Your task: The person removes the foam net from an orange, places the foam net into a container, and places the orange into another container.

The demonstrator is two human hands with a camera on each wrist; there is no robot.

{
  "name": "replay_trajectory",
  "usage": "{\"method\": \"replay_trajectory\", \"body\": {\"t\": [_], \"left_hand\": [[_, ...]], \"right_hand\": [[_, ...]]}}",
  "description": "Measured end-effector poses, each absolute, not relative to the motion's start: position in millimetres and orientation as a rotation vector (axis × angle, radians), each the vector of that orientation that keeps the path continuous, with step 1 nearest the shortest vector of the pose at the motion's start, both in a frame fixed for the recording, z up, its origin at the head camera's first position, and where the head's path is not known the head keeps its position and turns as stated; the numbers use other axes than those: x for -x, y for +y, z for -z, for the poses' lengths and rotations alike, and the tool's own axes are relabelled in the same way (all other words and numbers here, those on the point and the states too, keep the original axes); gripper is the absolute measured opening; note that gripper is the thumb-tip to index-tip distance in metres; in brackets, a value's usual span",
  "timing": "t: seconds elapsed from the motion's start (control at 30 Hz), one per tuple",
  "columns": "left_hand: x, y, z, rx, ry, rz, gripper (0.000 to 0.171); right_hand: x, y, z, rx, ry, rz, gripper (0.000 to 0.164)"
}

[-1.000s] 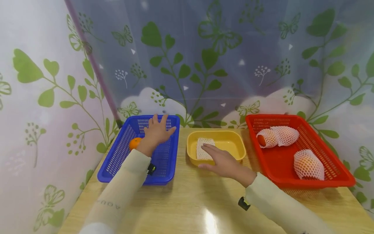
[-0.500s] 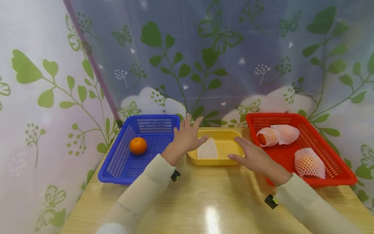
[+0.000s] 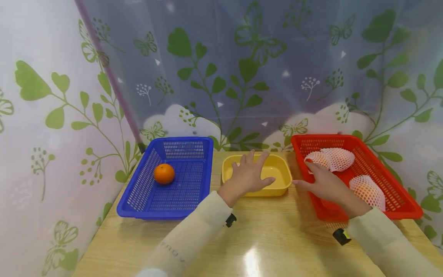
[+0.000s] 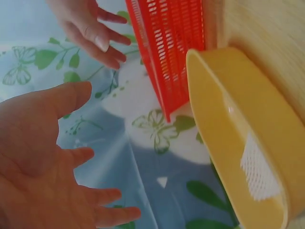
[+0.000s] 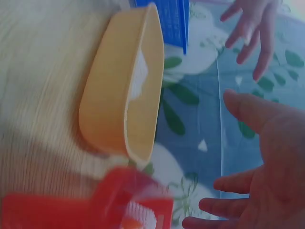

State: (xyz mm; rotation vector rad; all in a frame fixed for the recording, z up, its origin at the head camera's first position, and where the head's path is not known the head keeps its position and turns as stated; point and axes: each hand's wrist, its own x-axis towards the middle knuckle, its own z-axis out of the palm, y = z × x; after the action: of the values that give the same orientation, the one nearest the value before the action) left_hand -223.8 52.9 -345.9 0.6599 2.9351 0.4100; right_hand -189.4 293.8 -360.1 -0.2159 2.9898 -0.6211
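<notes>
My left hand (image 3: 246, 176), fingers spread and holding nothing, hovers over the yellow tub (image 3: 281, 184). Inside that tub lies a white foam net (image 4: 257, 169), which the left hand mostly covers in the head view. My right hand (image 3: 327, 184) is above the left edge of the red basket (image 3: 394, 216), its fingers straight and nothing in them. Two net-wrapped fruits, one partly behind the right fingertips, lie at the back of this basket, the whiter wrapped fruit (image 3: 340, 158) on the right. Nearer the front is another wrapped fruit (image 3: 369, 191), partly behind the right wrist.
A blue basket (image 3: 194, 181) stands on the left with one bare orange (image 3: 164, 174) in it. All three containers are on a wooden table (image 3: 263, 234) against a curtain (image 3: 207, 77) printed with leaves. The tub sits between the two baskets.
From above the blue basket, my left hand has moved right to the yellow tub, uncovering the orange. My right hand has gone from the tub to the red basket.
</notes>
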Motion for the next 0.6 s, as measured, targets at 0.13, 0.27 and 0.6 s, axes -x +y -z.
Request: {"method": "replay_trajectory", "body": {"t": [0.13,0.27,0.6], "left_hand": [[223,67,351,-0.696,2.930,-0.370,0.079],[221,84,358,-0.745,2.924,-0.343,0.080],[209,123,367,-0.796,2.888,-0.342,0.084]], "right_hand": [[195,313,358,0.124,3.005,0.595,0.105],[199,335,359,0.060,3.010,0.567,0.105],[207,388,348,-0.112,2.892,0.559,0.111]]}}
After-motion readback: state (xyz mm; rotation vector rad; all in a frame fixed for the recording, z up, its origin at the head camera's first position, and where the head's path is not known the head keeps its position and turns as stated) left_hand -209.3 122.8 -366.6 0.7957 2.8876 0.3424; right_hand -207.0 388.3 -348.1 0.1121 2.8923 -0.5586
